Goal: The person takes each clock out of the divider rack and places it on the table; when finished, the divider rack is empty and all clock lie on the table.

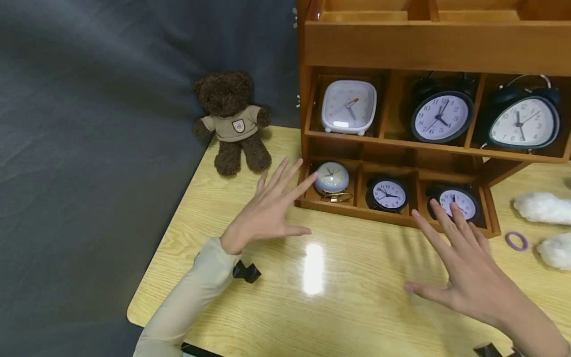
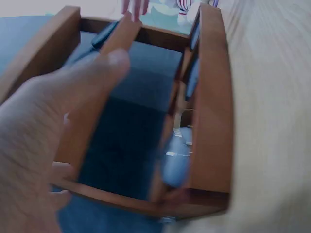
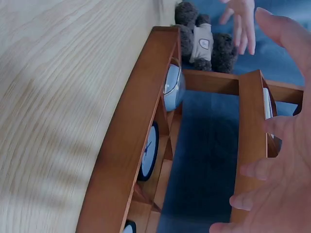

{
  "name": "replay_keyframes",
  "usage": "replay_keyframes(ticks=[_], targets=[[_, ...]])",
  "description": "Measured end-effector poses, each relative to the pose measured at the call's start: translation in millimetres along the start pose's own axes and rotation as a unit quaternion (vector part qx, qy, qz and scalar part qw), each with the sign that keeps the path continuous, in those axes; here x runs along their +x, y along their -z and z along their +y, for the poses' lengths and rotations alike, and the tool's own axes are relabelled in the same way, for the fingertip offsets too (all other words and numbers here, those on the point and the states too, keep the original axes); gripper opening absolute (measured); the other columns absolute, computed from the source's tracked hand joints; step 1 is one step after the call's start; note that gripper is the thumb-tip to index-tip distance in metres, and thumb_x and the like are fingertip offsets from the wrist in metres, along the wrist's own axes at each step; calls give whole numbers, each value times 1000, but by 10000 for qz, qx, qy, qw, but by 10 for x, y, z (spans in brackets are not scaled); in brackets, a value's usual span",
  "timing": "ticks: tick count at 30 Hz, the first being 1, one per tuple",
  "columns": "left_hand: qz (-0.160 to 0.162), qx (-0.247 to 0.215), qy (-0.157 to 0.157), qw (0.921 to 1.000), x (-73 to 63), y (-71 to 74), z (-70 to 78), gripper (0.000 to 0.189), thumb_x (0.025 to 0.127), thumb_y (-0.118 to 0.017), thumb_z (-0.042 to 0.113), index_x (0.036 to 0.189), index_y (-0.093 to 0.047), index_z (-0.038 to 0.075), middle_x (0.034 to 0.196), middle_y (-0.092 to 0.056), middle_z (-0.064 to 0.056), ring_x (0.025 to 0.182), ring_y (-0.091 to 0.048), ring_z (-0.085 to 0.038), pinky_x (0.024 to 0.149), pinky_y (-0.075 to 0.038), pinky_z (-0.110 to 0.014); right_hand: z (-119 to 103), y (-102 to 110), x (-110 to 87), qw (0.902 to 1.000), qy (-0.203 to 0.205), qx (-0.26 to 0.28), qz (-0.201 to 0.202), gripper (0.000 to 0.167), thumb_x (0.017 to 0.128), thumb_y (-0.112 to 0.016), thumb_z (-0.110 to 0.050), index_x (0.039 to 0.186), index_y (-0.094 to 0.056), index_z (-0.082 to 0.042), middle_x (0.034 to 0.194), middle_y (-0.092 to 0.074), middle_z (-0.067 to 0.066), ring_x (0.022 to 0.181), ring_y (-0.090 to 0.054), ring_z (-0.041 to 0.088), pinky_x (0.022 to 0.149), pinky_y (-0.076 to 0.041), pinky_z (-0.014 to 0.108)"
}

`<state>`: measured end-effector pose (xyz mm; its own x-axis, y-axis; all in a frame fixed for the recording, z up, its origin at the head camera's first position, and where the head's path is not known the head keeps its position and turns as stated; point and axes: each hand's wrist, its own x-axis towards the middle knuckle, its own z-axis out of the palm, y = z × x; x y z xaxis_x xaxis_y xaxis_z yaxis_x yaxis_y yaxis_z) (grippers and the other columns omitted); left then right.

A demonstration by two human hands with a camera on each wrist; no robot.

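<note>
A person's left hand and right hand, each grip spread wide, hang before a wooden rack on a tabletop. Its bottom compartments hold a blue clock and two black clocks; those above, a white clock and two dark-cased clocks.

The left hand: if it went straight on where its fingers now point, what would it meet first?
Probably the wooden rack, near its left end; depth is hard to judge.
</note>
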<state>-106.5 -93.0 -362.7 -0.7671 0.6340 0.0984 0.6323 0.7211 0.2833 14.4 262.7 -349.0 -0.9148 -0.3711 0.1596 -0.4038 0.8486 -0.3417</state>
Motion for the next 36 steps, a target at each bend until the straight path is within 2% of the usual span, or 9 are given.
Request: replay_keyframes(ticks=[2,4,9,11,13,17,22,31,36], targets=[[225,-591,224,9977,-1,-103,-50,116,70,-77,61,156,-3,35,164,10,-1,151,4,-31,112,-17,-67,-6,-22,67,9997,55,215,50,123,57,-89,-47,155,-22,-21,164,-7,11,150,2,39,101,-6,82],[451,-1217,497,9903,11,-243,-108,119,69,-82,53,155,-2,38,164,4,-3,151,-5,-32,112,-23,-62,-5,-57,164,9983,143,542,128,122,57,-91,-40,155,-22,-19,163,-8,13,149,-1,40,100,-8,83],[884,-2633,1094,9544,139,-646,-246,126,64,-89,42,155,-1,39,164,-8,-4,148,-19,-33,111,-31,-56,-20,-188,606,9921,209,1230,138,120,62,-91,-29,156,-18,-22,162,-12,15,145,-15,49,103,-18,78],[1015,-2963,1261,9413,202,-784,-278,125,64,-90,39,156,-6,34,163,-14,-6,148,-22,-31,113,-31,-53,-36,-278,863,9902,164,1387,68,117,65,-90,-27,156,-16,-24,162,-14,16,142,-21,50,101,-24,76],[1128,-3065,1435,9342,251,-886,-286,120,64,-91,36,156,-15,29,161,-22,-8,146,-28,-30,113,-33,-49,-46,-400,1139,9888,205,1480,7,113,68,-88,-27,156,-17,-23,160,-19,18,140,-25,50,100,-28,74],[1307,-2804,1670,9362,306,-984,-251,103,66,-89,36,151,-34,16,154,-37,-13,141,-38,-30,111,-39,-44,-26,-659,1608,9879,283,1500,-284,105,73,-85,-26,155,-20,-19,155,-29,22,141,-26,48,105,-29,69],[1623,-2585,1779,9355,351,-1014,-194,88,70,-87,37,143,-47,10,146,-48,-13,135,-47,-28,109,-42,-39,43,-875,1924,9885,232,1310,-720,99,72,-84,-19,153,-27,-10,153,-32,24,137,-33,48,108,-31,64],[2025,-2277,1800,9353,378,-1056,-169,77,71,-87,36,136,-56,11,138,-57,-12,127,-55,-25,104,-46,-33,63,-966,2071,9887,203,936,-1154,88,69,-81,-6,145,-38,1,145,-34,32,128,-39,48,102,-39,61],[2063,-2280,1806,9343,382,-1077,-193,77,70,-87,37,136,-57,11,137,-57,-13,126,-56,-25,103,-47,-34,58,-1034,2091,9914,128,809,-1024,87,67,-85,-8,142,-42,1,141,-34,31,122,-44,46,99,-43,58]])
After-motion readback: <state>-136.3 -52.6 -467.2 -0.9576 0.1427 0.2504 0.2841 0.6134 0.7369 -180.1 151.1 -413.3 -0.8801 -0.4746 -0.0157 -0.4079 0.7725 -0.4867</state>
